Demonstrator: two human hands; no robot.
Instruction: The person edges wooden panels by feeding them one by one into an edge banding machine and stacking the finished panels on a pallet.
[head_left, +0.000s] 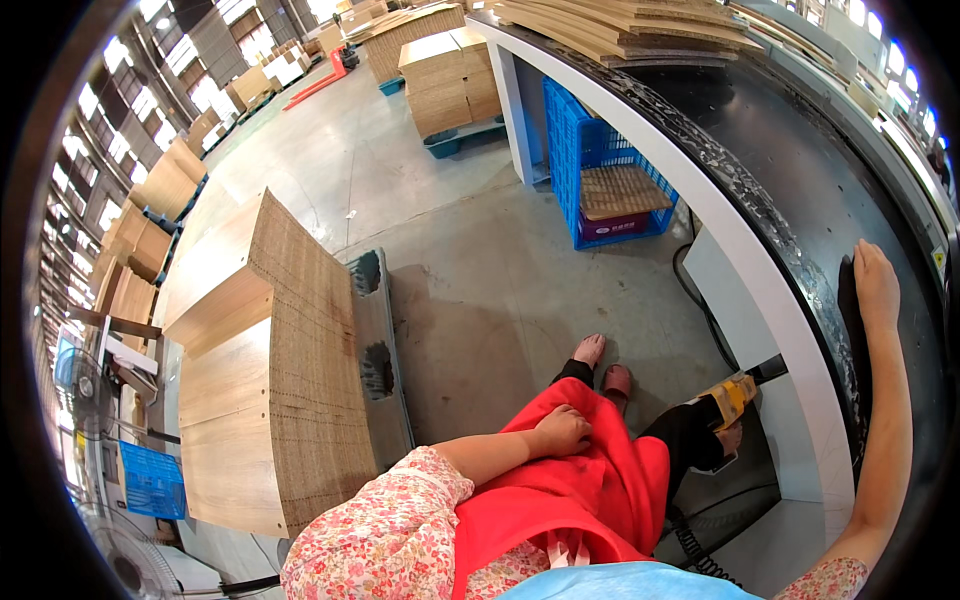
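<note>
My left hand [562, 431] rests on the red apron [570, 475] over my lap, its fingers curled in, with no object showing in it. My right hand [877, 287] lies on the black worktop [790, 150] at the right, fingers closed and nothing visible in them; a dark shape, perhaps its shadow, runs alongside. Below the worktop's white edge [745, 230], my right foot is by a yellow pedal-like guard [733, 400]. My other foot [590, 350] is on the floor near a reddish shoe [617, 382].
Wood-grain panels [225, 400] are stacked on a pallet [380, 370] at my left. More boards [620, 25] lie on the worktop's far end. Under it stands a blue crate [568, 150] containing a board. Cables hang near the pedal. A fan [125, 560] and a red pallet jack [335, 70] stand farther off.
</note>
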